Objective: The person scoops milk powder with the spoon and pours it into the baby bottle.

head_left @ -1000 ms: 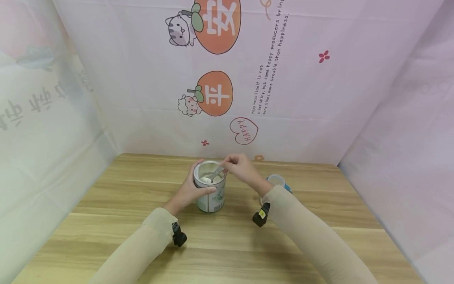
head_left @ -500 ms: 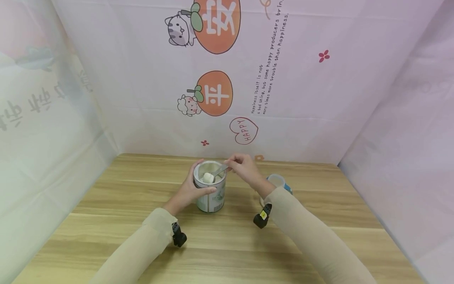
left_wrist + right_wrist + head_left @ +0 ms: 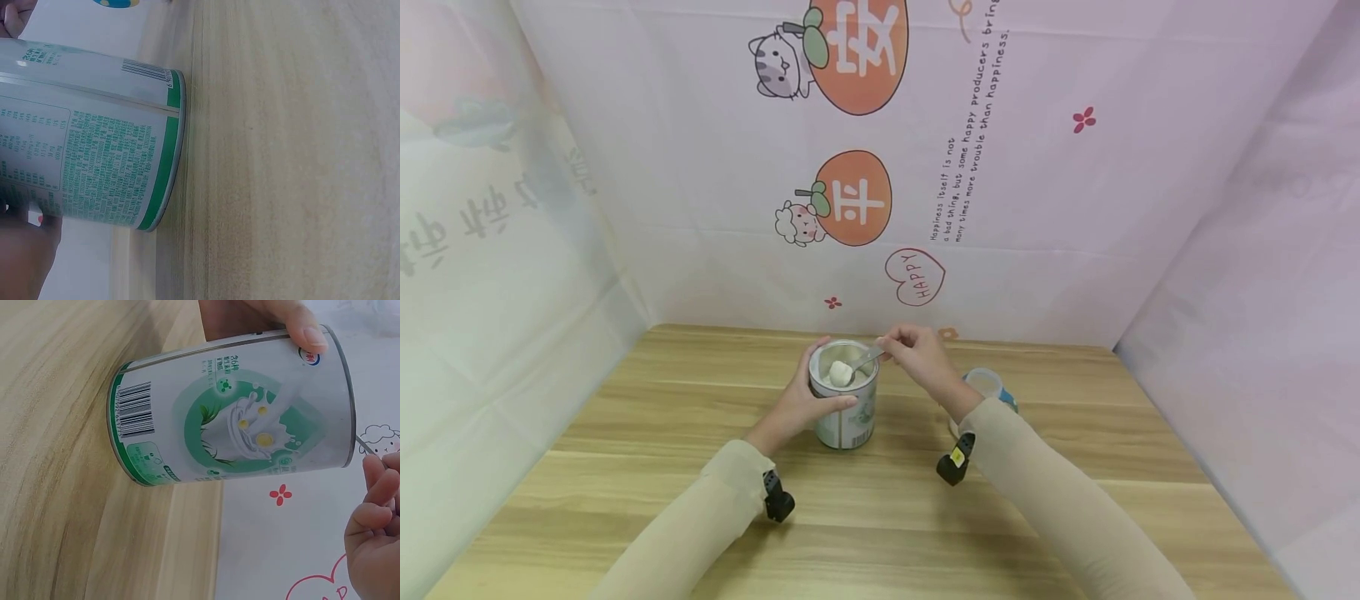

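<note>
Gripping | left hand (image 3: 800, 407): can (image 3: 856, 423) | right hand (image 3: 917, 356): spoon (image 3: 868, 357) | white powder (image 3: 840, 373): head view only

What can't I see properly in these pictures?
Head view: part of the clear-rimmed container, behind the right arm.
Left wrist view: top of the can, cut by the left edge.
Left wrist view: small green print, too blurred to read.
Right wrist view: far end of the spoon, hidden by the can.
</note>
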A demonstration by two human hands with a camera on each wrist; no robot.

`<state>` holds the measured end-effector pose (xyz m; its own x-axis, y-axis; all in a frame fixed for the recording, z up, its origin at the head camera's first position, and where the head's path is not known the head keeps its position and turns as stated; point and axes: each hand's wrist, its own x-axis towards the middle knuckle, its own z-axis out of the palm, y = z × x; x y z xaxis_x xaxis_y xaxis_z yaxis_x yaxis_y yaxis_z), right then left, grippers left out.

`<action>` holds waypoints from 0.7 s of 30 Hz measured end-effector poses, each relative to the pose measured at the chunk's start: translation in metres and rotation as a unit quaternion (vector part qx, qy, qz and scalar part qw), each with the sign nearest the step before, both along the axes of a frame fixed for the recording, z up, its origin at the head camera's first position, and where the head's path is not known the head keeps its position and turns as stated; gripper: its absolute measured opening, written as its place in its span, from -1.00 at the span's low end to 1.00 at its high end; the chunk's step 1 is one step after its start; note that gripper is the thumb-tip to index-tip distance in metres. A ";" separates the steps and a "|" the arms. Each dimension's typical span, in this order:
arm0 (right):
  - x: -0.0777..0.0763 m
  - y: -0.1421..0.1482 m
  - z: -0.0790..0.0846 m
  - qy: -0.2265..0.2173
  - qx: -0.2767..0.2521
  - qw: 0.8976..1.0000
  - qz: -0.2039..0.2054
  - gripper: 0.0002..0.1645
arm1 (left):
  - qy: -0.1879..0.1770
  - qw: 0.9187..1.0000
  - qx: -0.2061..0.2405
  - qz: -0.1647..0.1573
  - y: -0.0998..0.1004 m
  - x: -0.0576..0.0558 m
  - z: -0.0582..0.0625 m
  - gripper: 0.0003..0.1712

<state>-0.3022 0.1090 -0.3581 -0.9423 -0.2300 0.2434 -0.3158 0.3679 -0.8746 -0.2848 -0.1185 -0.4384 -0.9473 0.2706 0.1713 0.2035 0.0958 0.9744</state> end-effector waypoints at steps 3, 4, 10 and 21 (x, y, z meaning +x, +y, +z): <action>0.000 0.001 -0.001 0.005 0.004 1.000 0.008 -0.78 | -0.001 1.000 0.000 0.000 0.000 -0.001 0.000 0.24; 0.000 0.001 -0.001 0.005 0.004 1.000 0.010 -0.78 | -0.001 1.000 -0.001 -0.001 0.000 -0.001 0.000 0.24; -0.001 0.001 -0.003 0.007 0.004 1.000 0.003 -0.78 | -0.002 1.000 -0.004 -0.001 -0.001 0.000 0.001 0.25; -0.002 0.002 -0.005 0.028 0.023 0.999 0.002 -0.78 | 0.004 1.000 0.004 0.001 0.000 0.000 -0.001 0.23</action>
